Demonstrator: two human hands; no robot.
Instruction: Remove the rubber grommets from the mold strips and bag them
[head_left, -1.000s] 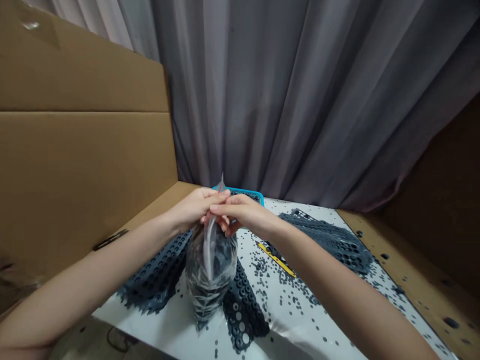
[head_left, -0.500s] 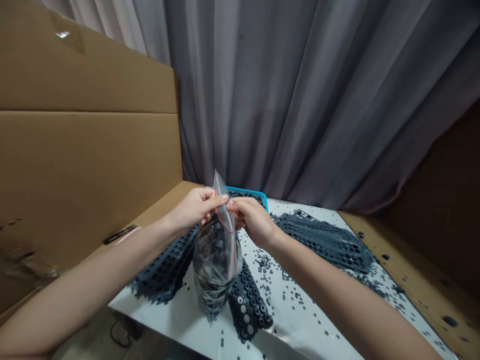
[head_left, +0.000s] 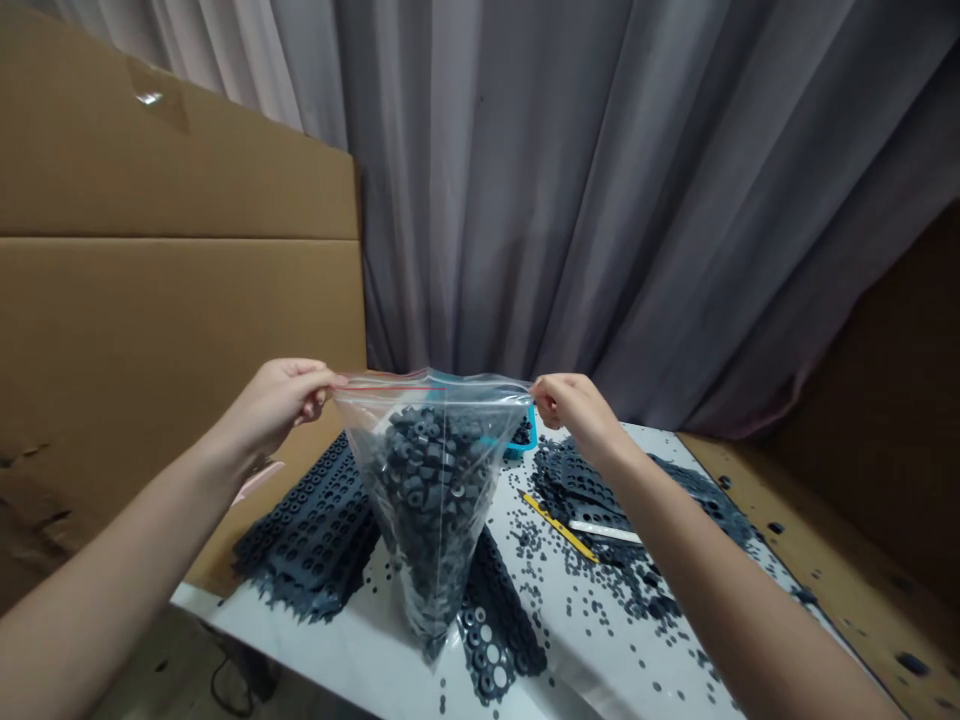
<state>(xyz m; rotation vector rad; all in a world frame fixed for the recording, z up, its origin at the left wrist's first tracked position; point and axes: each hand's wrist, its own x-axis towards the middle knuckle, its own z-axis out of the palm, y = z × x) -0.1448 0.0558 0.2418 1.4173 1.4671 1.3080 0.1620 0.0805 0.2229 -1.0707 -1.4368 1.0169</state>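
A clear zip-lock bag (head_left: 442,480) with a red line along its top hangs stretched wide between my hands. Dark rubber ring-like pieces fill much of it, and its lower end narrows to a point over the white table. My left hand (head_left: 289,392) pinches the top left corner of the bag. The top right corner is pinched by my right hand (head_left: 574,402). Behind the bag stands a blue basket (head_left: 534,430) of dark pieces, partly hidden. Perforated dark rubber sheets (head_left: 311,540) lie left of the bag, and a smaller rubber strip (head_left: 499,620) is beside its lower end.
More rubber sheets (head_left: 577,480) lie on the right, near a yellow cutter-like tool (head_left: 559,525) and a white strip (head_left: 604,531). Small dark discs are scattered over the white table (head_left: 592,660). Cardboard walls (head_left: 180,330) and a grey curtain (head_left: 525,200) enclose the table.
My hands have moved apart from the middle to opposite corners of the bag. Its folded top is now spread flat and wide. The yellow tool has come into view.
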